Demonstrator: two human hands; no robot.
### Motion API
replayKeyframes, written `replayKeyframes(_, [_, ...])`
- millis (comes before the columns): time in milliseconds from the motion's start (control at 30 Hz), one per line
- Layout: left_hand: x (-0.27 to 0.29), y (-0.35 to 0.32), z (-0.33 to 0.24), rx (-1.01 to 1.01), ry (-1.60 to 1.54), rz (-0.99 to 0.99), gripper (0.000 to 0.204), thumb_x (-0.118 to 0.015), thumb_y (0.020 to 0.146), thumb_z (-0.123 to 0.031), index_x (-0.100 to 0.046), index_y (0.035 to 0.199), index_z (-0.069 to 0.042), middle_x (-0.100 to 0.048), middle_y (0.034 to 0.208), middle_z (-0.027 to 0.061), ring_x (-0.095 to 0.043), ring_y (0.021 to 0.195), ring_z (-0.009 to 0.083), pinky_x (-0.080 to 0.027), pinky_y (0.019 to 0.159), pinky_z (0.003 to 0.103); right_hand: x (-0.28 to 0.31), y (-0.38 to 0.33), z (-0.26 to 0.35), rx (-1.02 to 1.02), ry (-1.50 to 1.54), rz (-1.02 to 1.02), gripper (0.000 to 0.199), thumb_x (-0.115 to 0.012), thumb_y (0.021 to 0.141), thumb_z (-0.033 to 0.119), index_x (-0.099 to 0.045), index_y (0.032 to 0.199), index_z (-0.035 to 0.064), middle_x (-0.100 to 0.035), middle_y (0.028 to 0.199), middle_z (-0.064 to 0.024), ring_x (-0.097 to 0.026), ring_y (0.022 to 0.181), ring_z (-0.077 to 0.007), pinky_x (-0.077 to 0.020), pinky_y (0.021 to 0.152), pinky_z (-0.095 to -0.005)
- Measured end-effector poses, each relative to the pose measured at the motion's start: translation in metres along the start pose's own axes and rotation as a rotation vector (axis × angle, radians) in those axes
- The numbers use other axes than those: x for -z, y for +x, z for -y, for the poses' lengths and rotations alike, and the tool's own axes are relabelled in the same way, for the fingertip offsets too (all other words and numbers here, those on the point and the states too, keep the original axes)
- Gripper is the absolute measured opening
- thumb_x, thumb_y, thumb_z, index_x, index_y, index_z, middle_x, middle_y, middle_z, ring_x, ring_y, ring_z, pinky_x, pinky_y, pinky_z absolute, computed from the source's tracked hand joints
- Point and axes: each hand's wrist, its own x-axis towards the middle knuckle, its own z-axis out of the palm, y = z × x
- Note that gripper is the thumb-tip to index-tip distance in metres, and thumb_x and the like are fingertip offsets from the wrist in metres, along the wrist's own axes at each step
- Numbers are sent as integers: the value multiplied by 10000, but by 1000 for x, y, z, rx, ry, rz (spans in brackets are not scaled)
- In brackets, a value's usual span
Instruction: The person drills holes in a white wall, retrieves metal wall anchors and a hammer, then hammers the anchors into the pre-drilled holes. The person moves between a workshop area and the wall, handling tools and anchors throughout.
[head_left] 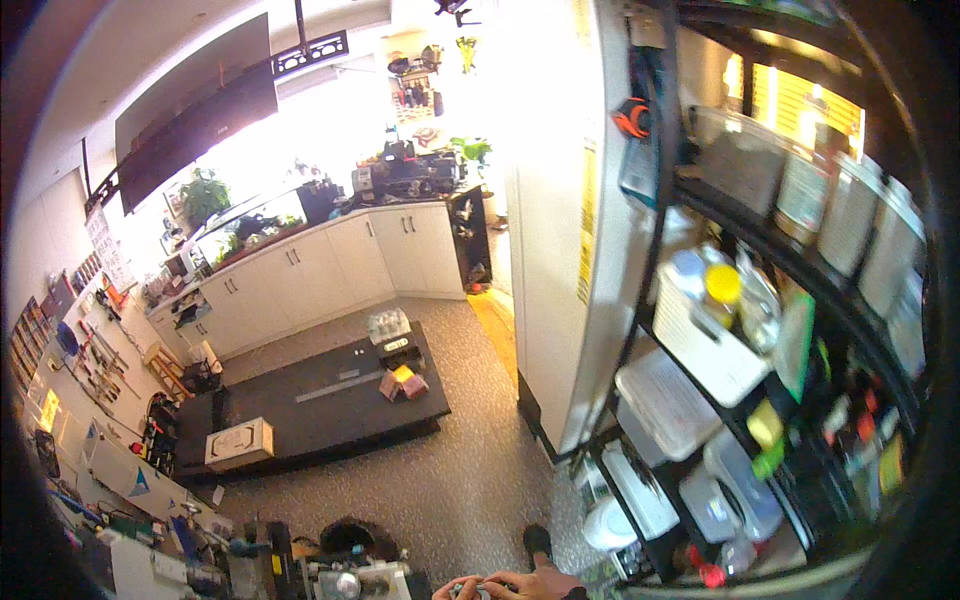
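Off the low black platform's [330, 425] edge, one bare left hand [453, 587], one bare right hand [518, 583], together grasping one small greyish object [482, 592], mostly hidden

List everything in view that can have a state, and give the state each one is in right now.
Left hand: fingers bent at a small greyish object; grip unclear.
Right hand: meeting the left at that object; grip unclear.
White cabinet doors: shut.
Hanging screen: dark.
Yellow-lidded container: lid on.
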Motion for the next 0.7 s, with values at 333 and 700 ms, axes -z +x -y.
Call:
replayKeyframes(333, [-34,180,-170,129,-520,-6,481,-457,1111,-299,-512,1502,-25,-676,833,10,-504,543,61,-386,455,207,76,306,40,-558,1031,-15,137,-650,1031,246,-656,1012,111,-630,812,-42,-577,635,-163,-439,472,-304])
replayKeyframes(700, [62,418,-230,75,-642,92,423,-480,1100,-313,-602,1380,-21,-713,797,72,-527,479,83,-401,431,209,69,615,68,-377,1145,701,183,-599,1065,167,-594,1219,67,-669,932,-82,-699,861,-224,-568,747,-391])
